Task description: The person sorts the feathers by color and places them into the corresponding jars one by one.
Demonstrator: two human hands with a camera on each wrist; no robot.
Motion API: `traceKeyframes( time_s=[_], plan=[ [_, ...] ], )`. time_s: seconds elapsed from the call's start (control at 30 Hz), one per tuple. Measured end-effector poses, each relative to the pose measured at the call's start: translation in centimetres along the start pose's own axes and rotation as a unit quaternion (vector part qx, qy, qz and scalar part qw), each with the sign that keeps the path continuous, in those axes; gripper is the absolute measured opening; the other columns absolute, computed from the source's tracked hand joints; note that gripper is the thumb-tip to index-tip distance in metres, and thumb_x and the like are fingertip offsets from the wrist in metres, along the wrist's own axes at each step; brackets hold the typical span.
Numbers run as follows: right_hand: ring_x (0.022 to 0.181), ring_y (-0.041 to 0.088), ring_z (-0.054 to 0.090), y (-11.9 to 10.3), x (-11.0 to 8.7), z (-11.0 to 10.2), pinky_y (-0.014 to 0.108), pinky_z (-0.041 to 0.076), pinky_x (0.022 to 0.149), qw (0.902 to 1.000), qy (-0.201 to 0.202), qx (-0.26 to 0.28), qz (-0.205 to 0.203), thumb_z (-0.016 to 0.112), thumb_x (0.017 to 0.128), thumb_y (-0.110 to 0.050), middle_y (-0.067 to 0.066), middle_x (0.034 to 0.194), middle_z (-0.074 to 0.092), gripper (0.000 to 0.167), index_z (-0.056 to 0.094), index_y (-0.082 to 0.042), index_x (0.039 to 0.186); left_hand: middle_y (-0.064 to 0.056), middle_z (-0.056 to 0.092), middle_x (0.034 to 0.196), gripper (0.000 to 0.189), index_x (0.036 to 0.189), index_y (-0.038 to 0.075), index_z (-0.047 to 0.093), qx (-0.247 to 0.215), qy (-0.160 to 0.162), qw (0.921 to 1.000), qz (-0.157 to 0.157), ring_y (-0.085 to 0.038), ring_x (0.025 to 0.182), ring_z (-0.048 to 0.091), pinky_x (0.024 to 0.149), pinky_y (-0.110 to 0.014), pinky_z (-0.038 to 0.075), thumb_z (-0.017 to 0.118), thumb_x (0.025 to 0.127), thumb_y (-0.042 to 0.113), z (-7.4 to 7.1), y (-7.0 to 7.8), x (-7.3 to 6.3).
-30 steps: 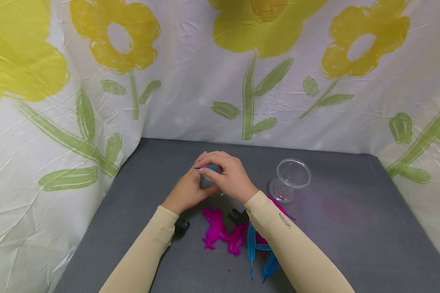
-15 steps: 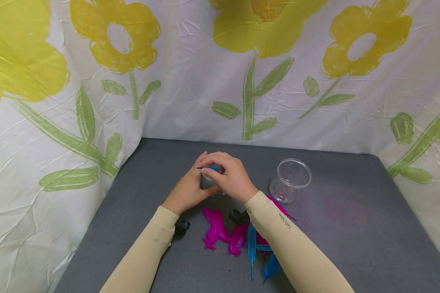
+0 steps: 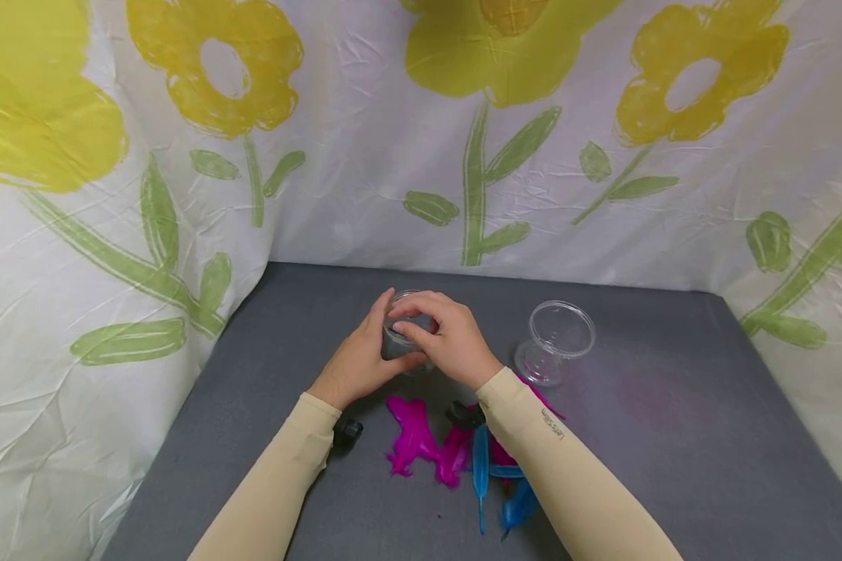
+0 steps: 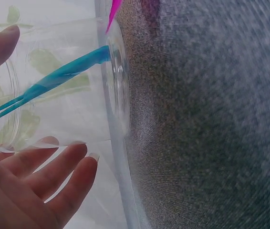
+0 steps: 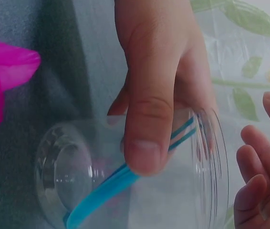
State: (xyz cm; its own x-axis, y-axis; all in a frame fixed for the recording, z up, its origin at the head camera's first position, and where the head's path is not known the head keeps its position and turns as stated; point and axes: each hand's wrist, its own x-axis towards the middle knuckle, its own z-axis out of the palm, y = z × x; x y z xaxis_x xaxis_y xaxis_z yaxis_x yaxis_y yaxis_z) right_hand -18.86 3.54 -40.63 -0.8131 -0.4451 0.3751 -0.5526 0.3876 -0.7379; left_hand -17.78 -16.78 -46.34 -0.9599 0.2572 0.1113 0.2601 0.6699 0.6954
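My left hand [image 3: 354, 365] holds a clear plastic jar [image 4: 77, 126] upright on the grey table, thumb in front and fingers along its far side. Inside the jar lean blue feathers [image 4: 68, 74], two thin quills pointing up at the mouth. Over the rim hovers my right hand [image 3: 452, 343], fingers loosely bent with nothing between them. The right wrist view shows its fingers [image 5: 254, 181] just off the jar's mouth, while the left thumb [image 5: 149, 119] presses the jar's side. In front lie magenta feathers [image 3: 412, 436], partly under the right forearm.
A second clear jar [image 3: 563, 335] stands to the right. More blue feathers [image 3: 480, 471] lie beside the right sleeve [image 3: 554, 452]. Black wrist cameras [image 3: 348, 433] sit under both wrists. A flower-printed white cloth [image 3: 365, 187] hangs behind and to the sides of the grey table [image 3: 252, 467].
The right hand has let go of the blue feather it pinched at the rim; the feather is now down inside the jar. The left hand still holds the jar, and the head view has shifted slightly.
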Motion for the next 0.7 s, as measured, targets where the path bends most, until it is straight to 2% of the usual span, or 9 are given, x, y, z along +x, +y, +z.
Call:
traceKeyframes(
  time_s=[0.2, 0.43, 0.7],
  plan=[
    [0.104, 0.019, 0.066, 0.2, -0.9, -0.7, 0.029, 0.052, 0.073, 0.9996, 0.002, -0.021, -0.021, 0.077, 0.102, -0.022, -0.004, 0.130, 0.076, 0.017, 0.081, -0.019, 0.118, -0.005, 0.040, 0.173, 0.120, 0.174, 0.035, 0.002, -0.001, 0.000, 1.0000, -0.004, -0.032, 0.146, 0.058, 0.113, -0.057, 0.054, 0.077, 0.089, 0.072, 0.1, 0.2, 0.1],
    [0.108, 0.019, 0.065, 0.1, -3.3, -2.0, 0.042, 0.057, 0.074, 0.9967, 0.000, -0.055, -0.059, 0.078, 0.101, -0.018, 0.002, 0.130, 0.076, 0.016, 0.080, -0.017, 0.116, -0.002, 0.046, 0.170, 0.119, 0.174, 0.033, 0.003, 0.005, -0.001, 1.0000, 0.001, -0.030, 0.140, 0.062, 0.107, -0.055, 0.057, 0.074, 0.089, 0.075, 0.2, 0.3, 0.2],
    [0.117, 0.012, 0.063, 0.3, -7.5, -4.2, 0.031, 0.057, 0.078, 0.9930, -0.002, -0.103, -0.057, 0.078, 0.101, -0.020, -0.007, 0.132, 0.073, 0.015, 0.079, -0.023, 0.116, -0.005, 0.046, 0.170, 0.119, 0.174, 0.034, 0.002, 0.000, 0.000, 1.0000, -0.005, -0.034, 0.146, 0.058, 0.112, -0.058, 0.054, 0.077, 0.089, 0.071, 0.1, 0.0, 0.1]
  ],
)
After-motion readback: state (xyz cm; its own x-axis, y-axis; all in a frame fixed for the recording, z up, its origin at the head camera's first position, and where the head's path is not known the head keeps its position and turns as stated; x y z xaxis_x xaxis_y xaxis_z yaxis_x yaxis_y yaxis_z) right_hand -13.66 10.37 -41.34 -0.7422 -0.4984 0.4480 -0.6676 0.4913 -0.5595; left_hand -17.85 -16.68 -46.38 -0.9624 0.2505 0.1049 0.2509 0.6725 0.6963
